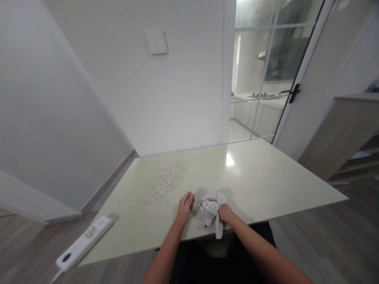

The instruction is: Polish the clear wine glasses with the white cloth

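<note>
My left hand (185,206) is closed in a pinch on the thin stem of a clear wine glass (204,205) lying sideways just above the pale table (266,185). A white cloth (212,213) is wrapped around the bowl of the glass, and my right hand (225,213) grips that cloth against it. Both hands sit close together near the table's front edge. Most of the glass is hidden by the cloth.
Several clear glasses (162,179) stand in a group on the table's left side, behind my left hand. A long white device (85,240) lies over the table's front left corner. A glass door (266,71) and a wooden cabinet (340,130) are at the right.
</note>
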`<state>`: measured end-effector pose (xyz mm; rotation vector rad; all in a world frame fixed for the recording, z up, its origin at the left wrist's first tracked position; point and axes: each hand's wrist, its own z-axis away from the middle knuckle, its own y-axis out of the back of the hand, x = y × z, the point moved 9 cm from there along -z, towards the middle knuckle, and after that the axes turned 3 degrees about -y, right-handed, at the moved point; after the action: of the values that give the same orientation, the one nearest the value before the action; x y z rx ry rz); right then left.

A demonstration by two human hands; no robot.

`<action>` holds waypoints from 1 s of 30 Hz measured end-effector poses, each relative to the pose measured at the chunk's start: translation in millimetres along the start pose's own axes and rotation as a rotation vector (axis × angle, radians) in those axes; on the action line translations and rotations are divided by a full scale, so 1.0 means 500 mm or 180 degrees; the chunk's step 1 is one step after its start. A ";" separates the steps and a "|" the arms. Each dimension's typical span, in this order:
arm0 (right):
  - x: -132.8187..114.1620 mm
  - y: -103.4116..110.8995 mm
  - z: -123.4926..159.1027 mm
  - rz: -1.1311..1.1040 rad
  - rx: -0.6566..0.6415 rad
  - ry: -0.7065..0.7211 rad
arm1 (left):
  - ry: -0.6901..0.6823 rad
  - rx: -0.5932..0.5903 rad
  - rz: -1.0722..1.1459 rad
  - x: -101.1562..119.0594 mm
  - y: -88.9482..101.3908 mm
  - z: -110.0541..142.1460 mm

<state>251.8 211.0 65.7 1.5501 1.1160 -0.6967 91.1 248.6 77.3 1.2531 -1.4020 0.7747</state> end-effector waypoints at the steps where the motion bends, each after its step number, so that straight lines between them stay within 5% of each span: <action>1: 0.000 -0.003 -0.004 -0.0232 -0.0013 -0.0076 | 0.0005 0.0015 0.0035 0.001 0.001 0.000; 10: -0.029 0.019 0.001 -0.1292 0.0064 -0.0337 | 0.0082 -0.0047 -0.0030 -0.004 -0.006 0.000; 21: 0.013 0.014 0.016 -0.0994 -0.0144 -0.0344 | 0.0241 -0.0112 0.0092 -0.016 -0.011 -0.002; 30: -0.009 0.007 0.014 -0.1229 -0.0298 -0.0320 | 0.0327 0.0108 0.0244 -0.002 -0.007 0.001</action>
<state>253.9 203.0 69.3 1.2175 1.3672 -0.9543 94.5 247.7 75.5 1.1745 -1.3648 0.9064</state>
